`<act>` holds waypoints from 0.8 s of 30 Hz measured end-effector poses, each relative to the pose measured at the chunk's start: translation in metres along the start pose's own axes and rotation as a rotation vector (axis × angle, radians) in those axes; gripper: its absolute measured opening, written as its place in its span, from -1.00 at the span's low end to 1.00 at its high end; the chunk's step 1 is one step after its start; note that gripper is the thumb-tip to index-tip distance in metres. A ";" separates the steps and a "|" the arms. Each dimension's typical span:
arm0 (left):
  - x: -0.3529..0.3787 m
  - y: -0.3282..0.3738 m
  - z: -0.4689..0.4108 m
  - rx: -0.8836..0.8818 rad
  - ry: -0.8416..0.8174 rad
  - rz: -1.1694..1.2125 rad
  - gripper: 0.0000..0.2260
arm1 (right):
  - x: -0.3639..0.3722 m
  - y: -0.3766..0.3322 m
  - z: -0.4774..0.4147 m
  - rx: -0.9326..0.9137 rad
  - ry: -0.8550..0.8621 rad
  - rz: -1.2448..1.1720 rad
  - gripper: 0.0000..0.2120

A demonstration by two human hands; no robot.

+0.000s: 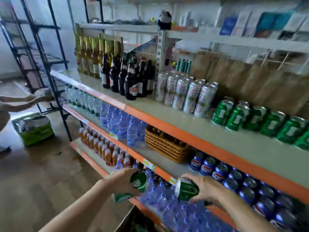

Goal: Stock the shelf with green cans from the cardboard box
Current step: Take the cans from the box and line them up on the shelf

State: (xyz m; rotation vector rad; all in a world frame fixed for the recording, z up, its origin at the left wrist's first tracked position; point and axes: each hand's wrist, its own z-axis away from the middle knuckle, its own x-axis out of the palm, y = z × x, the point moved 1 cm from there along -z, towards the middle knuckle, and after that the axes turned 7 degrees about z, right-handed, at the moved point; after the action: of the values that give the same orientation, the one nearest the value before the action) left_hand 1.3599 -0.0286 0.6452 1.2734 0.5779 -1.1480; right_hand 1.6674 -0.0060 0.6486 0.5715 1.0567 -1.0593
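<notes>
As held: left hand (122,179) grips left can (138,181), above box (132,221); right can (187,190), tilted, gripped by right hand (207,190); both low before shelf (217,138); stocked row (255,119) upper right. Cans judged full, weighty, stiff, slick, dentable; grasp round mid-body, not rim.

Green can (138,181) with white label, gripped in left hand (122,179), close to the orange edge of the lower shelf board. Second green can (187,190) tipped sideways, silver top pointing left, gripped in right hand (206,190). Row of green cans (255,120) standing side by side on the shelf (209,136), grey board, orange front edge. Open cardboard box (133,220) low down, beneath the hands, blurred.
</notes>
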 end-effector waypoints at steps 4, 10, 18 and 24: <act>-0.034 0.056 -0.022 0.106 -0.003 -0.007 -0.37 | -0.040 0.025 0.042 0.084 0.115 0.013 -0.19; -0.057 0.153 -0.056 0.255 -0.012 -0.074 -0.26 | -0.080 0.079 0.100 0.179 0.216 -0.011 -0.20; -0.068 0.278 -0.120 0.403 -0.036 -0.085 -0.32 | -0.119 0.180 0.165 0.351 0.252 -0.001 -0.21; -0.064 0.354 -0.163 0.475 -0.084 -0.016 -0.33 | -0.126 0.248 0.192 0.430 0.276 -0.013 -0.18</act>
State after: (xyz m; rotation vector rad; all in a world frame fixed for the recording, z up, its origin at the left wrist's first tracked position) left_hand 1.6920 0.1062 0.8109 1.6127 0.2570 -1.3963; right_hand 1.9592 -0.0044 0.8196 1.0831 1.0741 -1.2529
